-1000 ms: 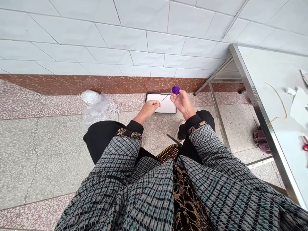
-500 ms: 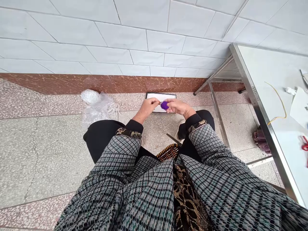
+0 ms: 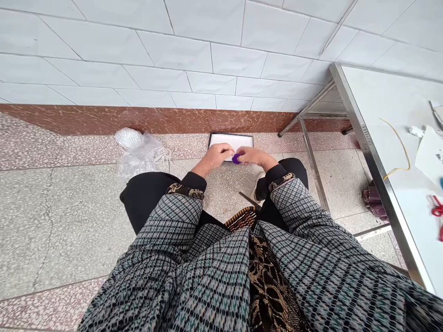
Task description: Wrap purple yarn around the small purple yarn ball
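Note:
A small, fuzzy purple ball (image 3: 236, 158), like a pompom, is at the fingertips of my right hand (image 3: 249, 156), partly covered by them. My left hand (image 3: 219, 154) is just to the left, thumb and fingers pinched together near the ball. Whatever the left fingers hold is too small to make out. Beneath both hands, a shallow white tray with a dark rim (image 3: 231, 134) lies on the floor against the wall base.
A clear plastic bag (image 3: 138, 154) with white yarn (image 3: 163, 156) lies on the floor at left. A woven basket (image 3: 243, 218) sits between the knees. At right stands a metal-edged table (image 3: 391, 106) with a yellow cord (image 3: 405, 154) and red-handled scissors (image 3: 437, 206).
The purple ball has moved slightly down and is more covered by my right fingers. My left hand has shifted a little to the right, and its fingers are more curled.

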Demonstrator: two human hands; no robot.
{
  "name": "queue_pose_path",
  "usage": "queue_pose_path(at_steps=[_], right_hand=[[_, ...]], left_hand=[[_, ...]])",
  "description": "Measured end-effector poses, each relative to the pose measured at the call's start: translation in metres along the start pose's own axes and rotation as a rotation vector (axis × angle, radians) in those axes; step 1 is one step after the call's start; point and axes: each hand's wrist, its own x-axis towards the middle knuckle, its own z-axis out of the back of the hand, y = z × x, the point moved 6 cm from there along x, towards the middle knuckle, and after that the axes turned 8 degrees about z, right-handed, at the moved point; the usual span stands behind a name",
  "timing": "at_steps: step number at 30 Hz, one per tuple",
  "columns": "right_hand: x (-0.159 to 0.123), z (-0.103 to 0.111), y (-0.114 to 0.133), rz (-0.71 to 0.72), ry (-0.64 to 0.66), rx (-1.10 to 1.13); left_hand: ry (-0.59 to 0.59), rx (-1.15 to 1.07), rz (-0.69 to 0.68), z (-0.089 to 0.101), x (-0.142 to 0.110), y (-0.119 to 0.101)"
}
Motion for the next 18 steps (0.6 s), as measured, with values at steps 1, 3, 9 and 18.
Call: queue_pose_path(at_steps=[1,3,9,18], right_hand=[[-0.003,-0.006,0.0,-0.017,0.101,0.012],[-0.008,-0.014,0.006,0.028,0.233,0.139],[0.006,0.011,0.023,0.321,-0.112,0.576],[0.005,0.0,-0.005,0.031,0.054,-0.037]], left_hand=[[-0.079,-0.016,0.024,0.006,0.002,0.003],[-0.163,-0.047,0.098,0.013,0.005,0.011],[0.053,-0.091,0.151,-0.01,0.004,0.012],[0.071,-0.034,-0.002,-0.001,-0.003,-0.003]])
